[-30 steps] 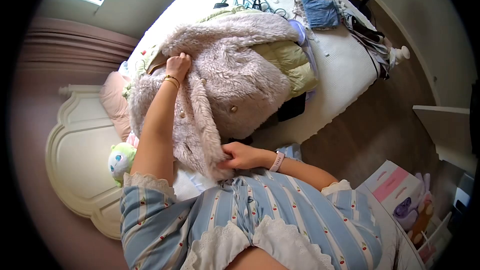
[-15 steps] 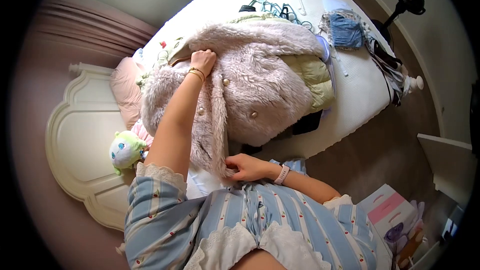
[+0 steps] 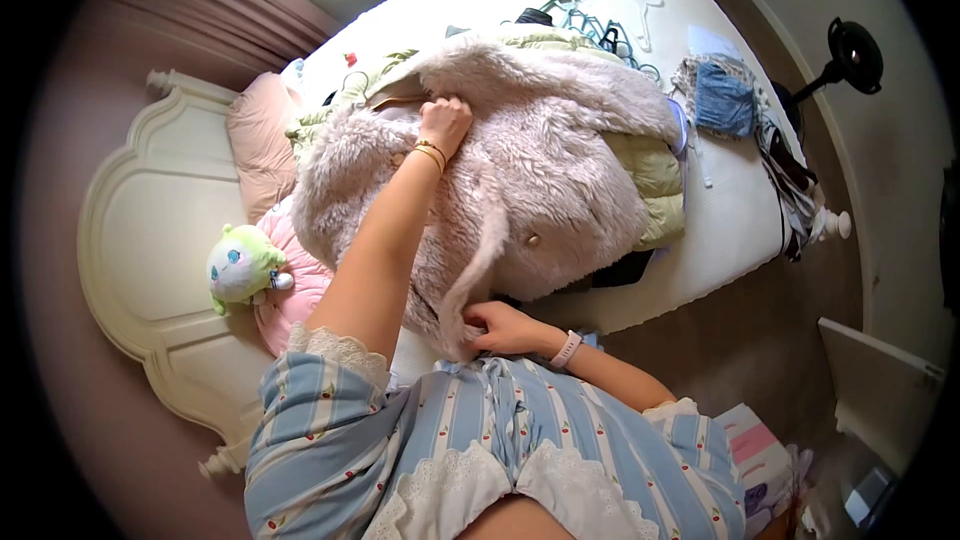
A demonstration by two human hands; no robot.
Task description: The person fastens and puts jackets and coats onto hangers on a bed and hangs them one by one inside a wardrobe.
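A fluffy pale pinkish-grey fur coat (image 3: 560, 170) with round buttons lies spread over other clothes on the bed. My left hand (image 3: 445, 125) is closed on the coat's front edge near the collar. Close to my body, my right hand (image 3: 503, 328) pinches the lower corner of the coat's front. Between the two hands the front edge hangs in a slack bend. A brown strip, perhaps part of a hanger (image 3: 400, 101), shows inside the neck opening. Below the coat a pale green puffer jacket (image 3: 650, 185) sticks out on the right.
The white bed (image 3: 690, 265) has several hangers (image 3: 600, 25) at its far side and folded denim (image 3: 724, 98) on the right. A plush toy (image 3: 245, 265) and pink pillow (image 3: 262, 145) lie by the headboard (image 3: 150, 260). A black stand (image 3: 850, 58) rises beyond the bed.
My left hand has pulled the coat's upper front edge a little rightward. That edge has gone from nearly straight to bent and slack. My right hand keeps its hold; the view has shifted slightly.
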